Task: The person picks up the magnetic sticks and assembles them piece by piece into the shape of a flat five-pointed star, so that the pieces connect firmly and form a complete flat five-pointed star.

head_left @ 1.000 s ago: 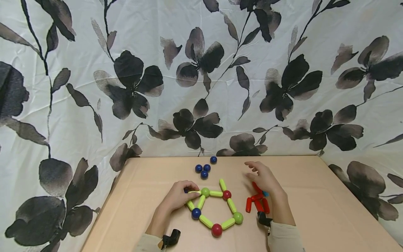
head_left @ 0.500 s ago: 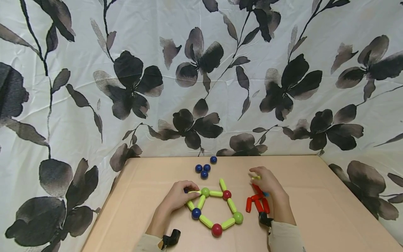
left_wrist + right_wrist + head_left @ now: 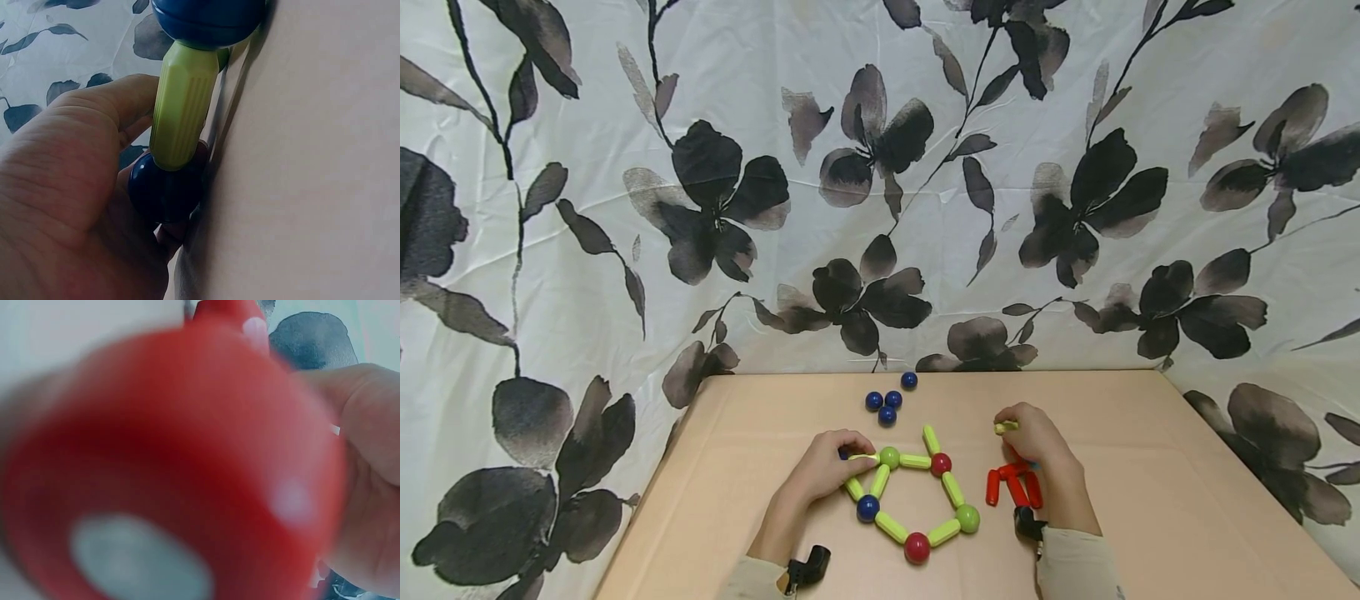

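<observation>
My left hand [image 3: 829, 465] curls its fingers around a dark blue ball [image 3: 164, 190] at the left corner of a construction of magnetic rods and balls. A yellow-green rod [image 3: 182, 109] runs from that ball to a second blue ball [image 3: 868, 508]. Green balls [image 3: 969, 519] and red balls [image 3: 917, 548] join the other rods into a ring lying on the table. One rod [image 3: 931, 439] sticks out from the upper red ball. Farther right, my right hand [image 3: 1037, 437] pinches a loose yellow-green rod [image 3: 1004, 427] between thumb and fingers.
Several loose blue balls [image 3: 887, 416] lie near the table's [image 3: 1187, 517] back edge. Red rods [image 3: 1017, 490] sit beneath the right wrist, one large and blurred in the right wrist view. A light blue piece [image 3: 1033, 462] peeks out there. Floral cloth [image 3: 955, 250] hangs behind.
My right hand has picked up a yellow-green rod near the red rods, its fingers closing on it. The left hand and the ring have stayed still.
</observation>
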`<state>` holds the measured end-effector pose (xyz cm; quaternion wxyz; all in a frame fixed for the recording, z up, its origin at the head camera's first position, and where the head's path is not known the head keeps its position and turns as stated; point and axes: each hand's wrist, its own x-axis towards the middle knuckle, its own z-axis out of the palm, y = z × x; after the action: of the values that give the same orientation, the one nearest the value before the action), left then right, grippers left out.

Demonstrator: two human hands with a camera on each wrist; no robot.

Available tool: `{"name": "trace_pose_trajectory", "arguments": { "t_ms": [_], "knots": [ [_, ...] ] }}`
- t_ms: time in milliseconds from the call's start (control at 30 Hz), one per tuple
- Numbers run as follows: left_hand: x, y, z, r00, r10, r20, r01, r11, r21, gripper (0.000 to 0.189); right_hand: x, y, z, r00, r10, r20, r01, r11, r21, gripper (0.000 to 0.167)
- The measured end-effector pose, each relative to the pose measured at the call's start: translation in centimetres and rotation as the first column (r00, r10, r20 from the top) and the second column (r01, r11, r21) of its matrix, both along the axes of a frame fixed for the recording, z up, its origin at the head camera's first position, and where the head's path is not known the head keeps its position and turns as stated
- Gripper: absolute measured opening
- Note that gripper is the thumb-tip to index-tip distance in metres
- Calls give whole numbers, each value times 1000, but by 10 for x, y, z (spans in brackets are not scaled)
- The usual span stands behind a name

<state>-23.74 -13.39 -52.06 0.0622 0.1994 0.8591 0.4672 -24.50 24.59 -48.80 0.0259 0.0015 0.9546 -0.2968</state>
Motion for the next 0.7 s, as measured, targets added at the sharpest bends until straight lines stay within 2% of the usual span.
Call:
{"name": "trace_pose_trajectory", "arguments": {
  "t_ms": [267, 400, 533, 700],
  "knots": [
    [0, 0, 0, 1000, 0, 4, 0, 1000, 4, 4, 0, 1, -1, 1000, 7, -29, -7, 1000, 30, 11],
    [1, 0, 0, 1000, 0, 7, 0, 1000, 3, 5, -2, 0, -1, 995, -19, -101, 20, 1000, 10, 16],
    [1, 1, -1, 1000, -2, 11, 2, 1000, 4, 5, -3, -1, 1, 976, -45, -212, 46, 999, -1, 25],
    [2, 1, 1, 1000, 0, 10, 0, 1000, 5, 5, -4, -4, 5, 957, -47, -288, 50, 999, 3, 29]
  ]
}}
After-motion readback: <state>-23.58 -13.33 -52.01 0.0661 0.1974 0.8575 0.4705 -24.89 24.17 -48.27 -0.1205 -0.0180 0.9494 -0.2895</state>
